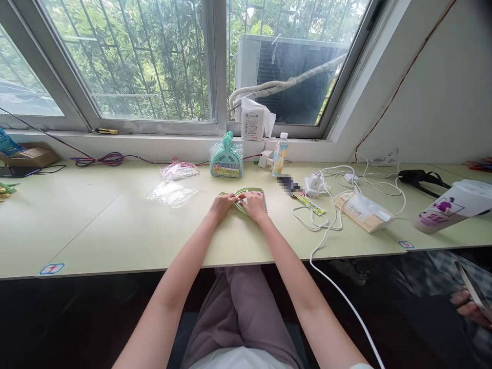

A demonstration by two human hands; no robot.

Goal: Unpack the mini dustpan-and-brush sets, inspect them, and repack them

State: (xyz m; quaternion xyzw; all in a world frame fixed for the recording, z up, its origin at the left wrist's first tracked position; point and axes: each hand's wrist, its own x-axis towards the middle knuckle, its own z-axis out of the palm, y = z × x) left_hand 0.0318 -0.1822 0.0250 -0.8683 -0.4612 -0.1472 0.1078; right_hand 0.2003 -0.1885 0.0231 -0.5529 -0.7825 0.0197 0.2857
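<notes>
A small green hand brush [243,208], with what look like bristles along its right side, lies low over the table in front of me. My left hand [224,206] pinches its left part, fingers closed. From the right, my right hand [253,205] grips it too, the fingertips of both hands almost meeting. My fingers hide much of its shape. Behind them stands a teal dustpan and brush set [226,159] in clear plastic. To the left lie a pink item in plastic wrap [180,168] and a crumpled clear plastic bag [172,193].
Right of my hands are a drink bottle [280,155], white chargers [315,183] with cables, a yellow-green label strip [311,204], a tissue pack [363,211] and a large cup [453,207]. A white cable [346,297] hangs over the table edge. Another person's hand [471,307] holds a phone.
</notes>
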